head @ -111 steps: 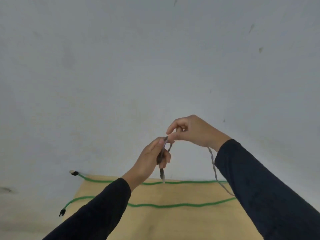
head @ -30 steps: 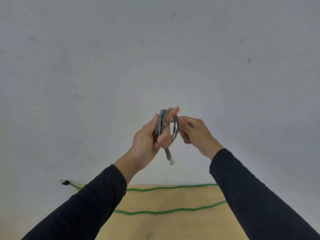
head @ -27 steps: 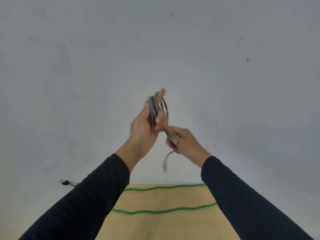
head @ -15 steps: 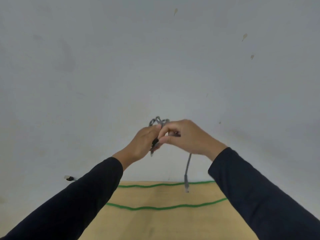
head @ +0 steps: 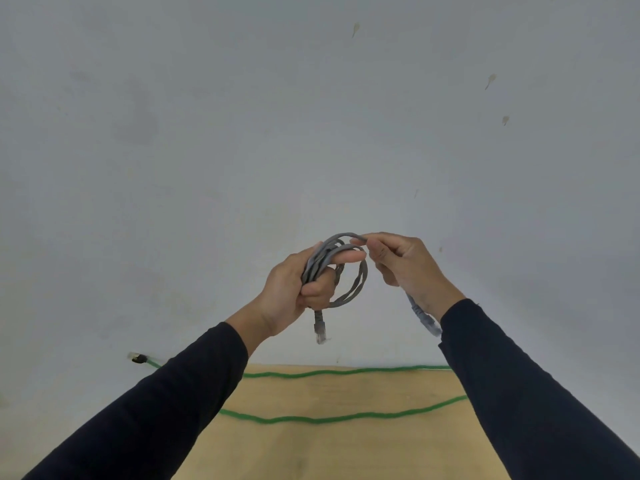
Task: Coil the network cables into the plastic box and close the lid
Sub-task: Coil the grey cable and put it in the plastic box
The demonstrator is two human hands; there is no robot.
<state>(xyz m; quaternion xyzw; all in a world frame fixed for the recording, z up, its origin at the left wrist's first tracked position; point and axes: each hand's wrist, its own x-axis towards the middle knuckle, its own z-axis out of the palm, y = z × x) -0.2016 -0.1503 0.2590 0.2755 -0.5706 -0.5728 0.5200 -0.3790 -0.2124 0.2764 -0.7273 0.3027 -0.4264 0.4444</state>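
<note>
A grey network cable (head: 360,277) hangs in several loops in the air in front of the wall. My left hand (head: 294,289) grips the bundled loops, and one plug end (head: 319,330) dangles below it. My right hand (head: 407,265) pinches the top strand of the loop; the other plug end (head: 429,322) trails down beside my right wrist. A green network cable (head: 325,419) lies stretched in two lines across the wooden table (head: 346,452), its dark plug (head: 138,358) sticking out to the left. The plastic box is out of view.
A plain grey wall (head: 311,133) fills most of the view behind my hands. The table's far edge sits against it, low in the frame. My dark sleeves (head: 156,410) cover both lower corners.
The grey cable's loop has opened wider between my hands. My right hand has shifted right and now pinches the loop's top; the free end that hung straight down now trails by my right wrist.
</note>
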